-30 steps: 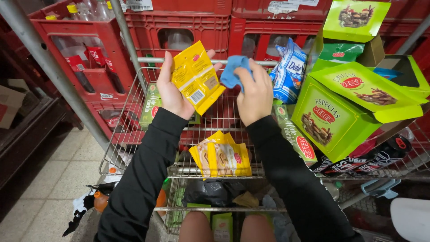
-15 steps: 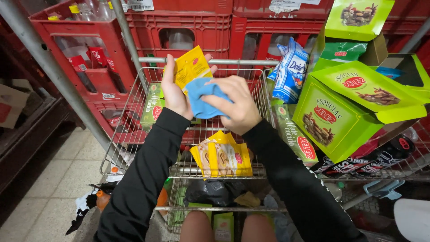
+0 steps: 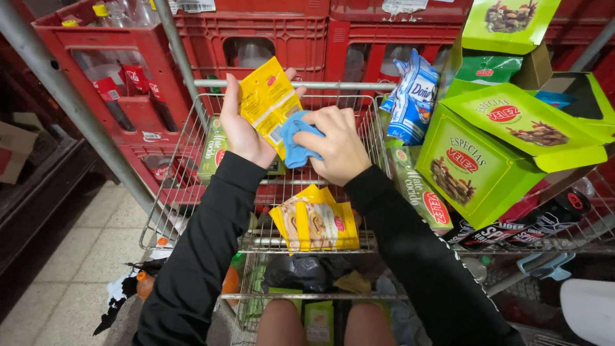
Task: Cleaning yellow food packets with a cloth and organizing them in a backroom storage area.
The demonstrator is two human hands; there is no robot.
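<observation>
Yellow packet (image 3: 268,102) in left hand (image 3: 242,131), blue cloth (image 3: 296,142) under right hand (image 3: 336,144)

The yellow packet (image 3: 268,102) in my left hand (image 3: 242,131) is glossy plastic film; my blue cloth (image 3: 296,141) looks soft, matt; wire basket (image 3: 192,160) bare shiny metal; crates (image 3: 256,32) hard red plastic.

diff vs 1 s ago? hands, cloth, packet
The right hand brought the blue cloth from beside the yellow packet onto its face, sliding lower. The left hand kept hold of the packet, tilting it slightly. Wire cart and green boxes unchanged.
</observation>
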